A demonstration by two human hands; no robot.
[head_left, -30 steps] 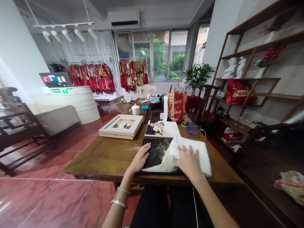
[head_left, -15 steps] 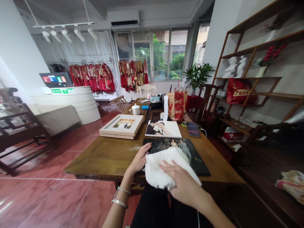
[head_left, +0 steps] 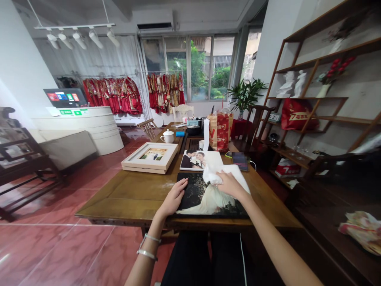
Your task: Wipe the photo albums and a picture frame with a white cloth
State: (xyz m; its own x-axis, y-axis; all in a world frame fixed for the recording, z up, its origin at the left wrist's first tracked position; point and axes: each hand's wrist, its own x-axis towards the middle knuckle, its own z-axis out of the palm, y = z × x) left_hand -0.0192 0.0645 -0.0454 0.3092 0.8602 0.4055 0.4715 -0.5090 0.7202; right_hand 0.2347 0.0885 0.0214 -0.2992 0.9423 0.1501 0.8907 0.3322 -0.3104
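Observation:
A dark photo panel point(head_left: 205, 196) showing a couple in wedding dress lies flat at the near edge of the wooden table point(head_left: 133, 194). My left hand point(head_left: 174, 198) rests on the panel's left edge with fingers spread flat. My right hand point(head_left: 228, 183) presses a white cloth point(head_left: 218, 171) against the panel's far part, fingers bunched on the cloth. A second photo panel point(head_left: 199, 159) with a white ground lies just beyond.
A white framed picture point(head_left: 151, 155) sits to the left on the table, a phone point(head_left: 240, 161) to the right. Behind stand a white teapot point(head_left: 168, 136) and a red bag point(head_left: 219, 131). Wooden shelves point(head_left: 315, 99) line the right wall, a wooden chair point(head_left: 261, 123) stands nearby.
My right hand has swept the white cloth over the dark panel: from its right part to its near edge, then to its far part. My left hand stayed on the left edge.

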